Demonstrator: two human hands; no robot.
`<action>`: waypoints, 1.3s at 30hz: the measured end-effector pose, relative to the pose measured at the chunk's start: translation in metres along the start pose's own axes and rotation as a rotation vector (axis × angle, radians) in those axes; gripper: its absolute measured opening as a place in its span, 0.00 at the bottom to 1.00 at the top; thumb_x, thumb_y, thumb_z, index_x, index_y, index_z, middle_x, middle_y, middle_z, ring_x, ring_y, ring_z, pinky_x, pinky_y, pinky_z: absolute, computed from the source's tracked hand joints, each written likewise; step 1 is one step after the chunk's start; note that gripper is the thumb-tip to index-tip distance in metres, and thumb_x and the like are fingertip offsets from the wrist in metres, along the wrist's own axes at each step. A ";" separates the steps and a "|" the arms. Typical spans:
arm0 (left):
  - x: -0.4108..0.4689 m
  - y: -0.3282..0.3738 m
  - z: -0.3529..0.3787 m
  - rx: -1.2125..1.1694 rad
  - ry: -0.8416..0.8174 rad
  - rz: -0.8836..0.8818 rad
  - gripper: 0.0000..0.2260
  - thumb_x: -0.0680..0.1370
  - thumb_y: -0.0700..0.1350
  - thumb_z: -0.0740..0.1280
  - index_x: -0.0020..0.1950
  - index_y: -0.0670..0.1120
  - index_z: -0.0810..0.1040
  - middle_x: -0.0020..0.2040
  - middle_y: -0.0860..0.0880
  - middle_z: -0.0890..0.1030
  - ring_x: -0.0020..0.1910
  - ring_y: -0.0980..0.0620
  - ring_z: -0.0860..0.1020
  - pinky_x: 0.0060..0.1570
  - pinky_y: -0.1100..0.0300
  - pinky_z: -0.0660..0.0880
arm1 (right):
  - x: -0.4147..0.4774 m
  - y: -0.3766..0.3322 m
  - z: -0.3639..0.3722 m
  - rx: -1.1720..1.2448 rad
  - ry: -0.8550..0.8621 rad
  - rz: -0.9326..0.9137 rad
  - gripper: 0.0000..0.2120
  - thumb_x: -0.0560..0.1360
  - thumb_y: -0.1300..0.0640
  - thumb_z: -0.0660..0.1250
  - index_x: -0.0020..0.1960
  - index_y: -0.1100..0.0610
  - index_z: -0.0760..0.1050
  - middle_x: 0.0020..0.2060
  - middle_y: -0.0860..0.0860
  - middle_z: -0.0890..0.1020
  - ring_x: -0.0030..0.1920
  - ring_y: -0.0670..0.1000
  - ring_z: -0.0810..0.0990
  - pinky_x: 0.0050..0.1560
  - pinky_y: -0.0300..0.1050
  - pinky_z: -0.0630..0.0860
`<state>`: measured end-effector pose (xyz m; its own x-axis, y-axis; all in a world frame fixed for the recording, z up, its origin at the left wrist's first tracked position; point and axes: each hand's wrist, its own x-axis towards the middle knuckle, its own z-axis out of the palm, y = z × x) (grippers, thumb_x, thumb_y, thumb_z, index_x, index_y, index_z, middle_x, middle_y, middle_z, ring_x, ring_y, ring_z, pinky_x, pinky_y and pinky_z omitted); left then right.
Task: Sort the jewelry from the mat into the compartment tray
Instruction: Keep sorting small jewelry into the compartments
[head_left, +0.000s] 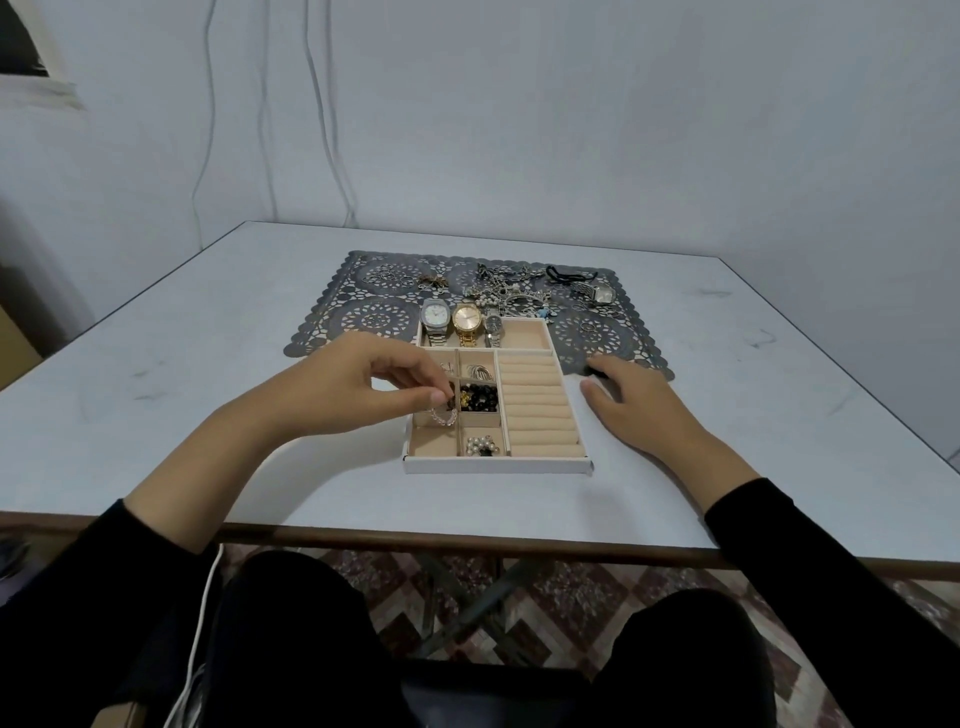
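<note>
Bracelet (444, 415) in the pinch: pale pink beads caught between thumb and forefinger of my left hand (363, 384). The loop dangles into the left-hand column of the compartment tray (493, 466), just beside the cell of black beads (480, 397). Those two fingers are narrow, closed on the strand, and the others curl above it. I cannot tell whether the lowest beads touch the lining yet.

My right hand (634, 400) lies flat and relaxed on the table (208, 364) at the tray's right side, fingertips near the edge of the mat (363, 291), holding nothing.

Doing this well, as I judge it, means lowering until the beads pool on the beige floor before letting go, so the strand does not drape over the divider. I part thumb and finger only a little, then lift straight up so nothing snags. The right hand could steady the tray's wall if it slides.

Plenty waits on the mat: a tangled heap of chains (511, 291) and a silver watch (597, 293). Both are apart from the three watches (465, 319) parked in the far cell.
</note>
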<state>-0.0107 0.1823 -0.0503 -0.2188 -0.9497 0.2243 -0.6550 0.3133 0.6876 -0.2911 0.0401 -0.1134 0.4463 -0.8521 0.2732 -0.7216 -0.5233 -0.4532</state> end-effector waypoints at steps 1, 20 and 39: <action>0.000 0.000 -0.001 0.015 -0.021 -0.002 0.04 0.75 0.44 0.72 0.49 0.50 0.85 0.45 0.56 0.86 0.47 0.57 0.83 0.54 0.62 0.78 | 0.000 0.000 0.000 0.000 -0.002 0.002 0.14 0.79 0.55 0.61 0.62 0.58 0.74 0.57 0.52 0.80 0.56 0.52 0.75 0.46 0.32 0.61; 0.006 -0.004 -0.002 0.217 -0.197 -0.032 0.05 0.73 0.48 0.75 0.47 0.57 0.86 0.46 0.59 0.85 0.49 0.61 0.81 0.52 0.61 0.74 | 0.000 -0.003 0.000 0.009 0.018 0.028 0.15 0.79 0.55 0.62 0.64 0.59 0.74 0.59 0.53 0.79 0.60 0.52 0.75 0.48 0.30 0.61; 0.005 -0.009 -0.002 0.153 -0.205 -0.011 0.07 0.70 0.51 0.77 0.47 0.55 0.87 0.46 0.59 0.85 0.48 0.59 0.82 0.54 0.52 0.77 | 0.001 0.001 0.002 0.003 0.007 0.028 0.17 0.79 0.54 0.62 0.66 0.58 0.73 0.61 0.52 0.78 0.61 0.51 0.74 0.49 0.28 0.60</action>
<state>-0.0042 0.1744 -0.0537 -0.3429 -0.9374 0.0613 -0.7565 0.3143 0.5736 -0.2901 0.0389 -0.1148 0.4223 -0.8665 0.2661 -0.7323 -0.4991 -0.4633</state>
